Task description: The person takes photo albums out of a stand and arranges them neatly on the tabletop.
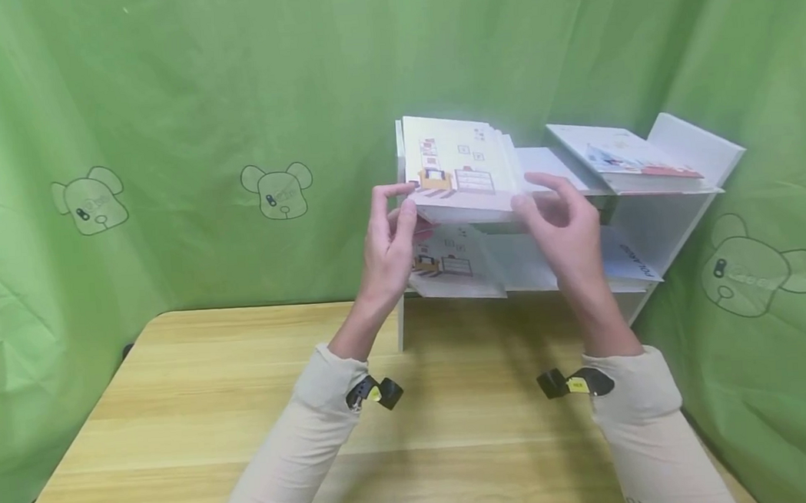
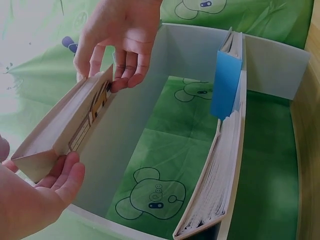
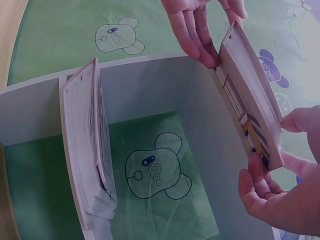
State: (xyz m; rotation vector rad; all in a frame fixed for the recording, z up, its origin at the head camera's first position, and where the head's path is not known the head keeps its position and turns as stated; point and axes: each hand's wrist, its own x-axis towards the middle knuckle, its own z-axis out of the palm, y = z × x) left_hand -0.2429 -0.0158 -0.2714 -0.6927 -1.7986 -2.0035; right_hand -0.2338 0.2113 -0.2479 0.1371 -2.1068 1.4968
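Both hands hold a white book (image 1: 462, 155) with a drawing of an orange desk and a cabinet on its cover, over the left end of a white shelf unit. My left hand (image 1: 385, 245) pinches its left end, thumb near the front edge. At the right end my right hand (image 1: 568, 234) grips the near corner between thumb and fingers. The left wrist view shows the book (image 2: 62, 120) side-on, with the left hand (image 2: 40, 195) at the lower end and the right hand (image 2: 120, 45) at the upper end.
On the unit's lower level lean a similar illustrated book (image 1: 455, 267) and a blue book (image 2: 227, 80). Another book (image 1: 629, 153) lies on top at the right, beside a raised end panel (image 1: 694, 141). A wooden table (image 1: 247, 415) extends in front; green curtain hangs behind.
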